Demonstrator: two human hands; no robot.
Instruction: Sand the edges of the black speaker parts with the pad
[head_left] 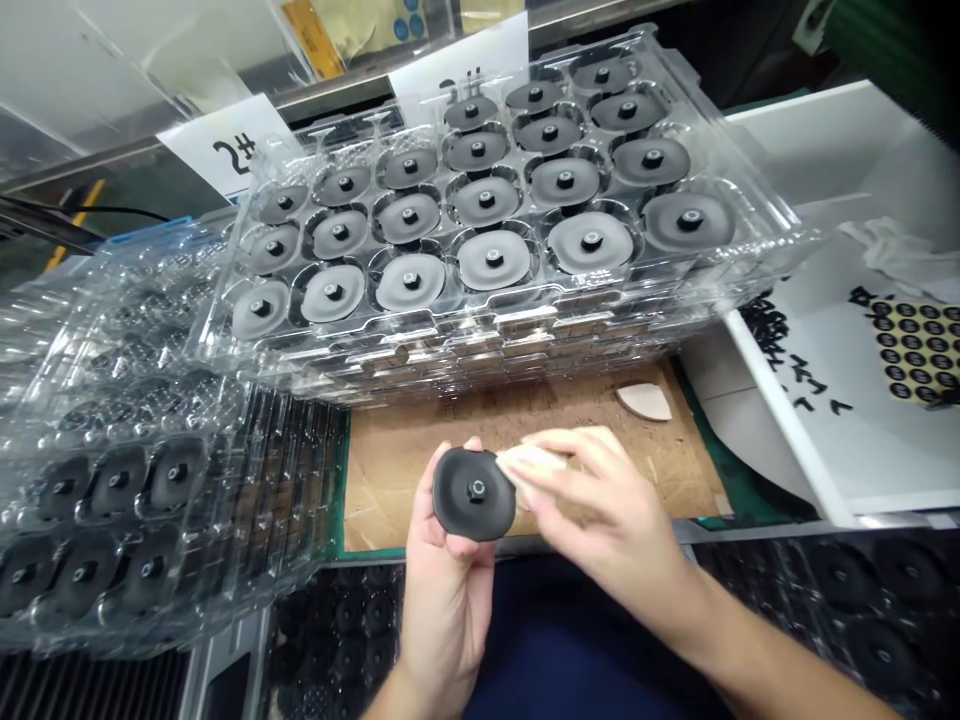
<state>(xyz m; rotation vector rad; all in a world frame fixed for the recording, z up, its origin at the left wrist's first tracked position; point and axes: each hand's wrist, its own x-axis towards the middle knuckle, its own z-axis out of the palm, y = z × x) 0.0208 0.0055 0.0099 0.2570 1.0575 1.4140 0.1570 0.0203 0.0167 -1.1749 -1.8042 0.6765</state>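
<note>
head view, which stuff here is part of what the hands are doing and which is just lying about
In hand: black disc in the left hand; pale pad held by the right hand against its edge; clear tray of similar discs.
Lying about: pale wedge on the brown board; sticker sheet; 2# label; crumpled white cloth.

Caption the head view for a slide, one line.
Left hand holds a black disc while the right hand holds a pale pad against its edge, before a clear tray of grey discs.
</note>
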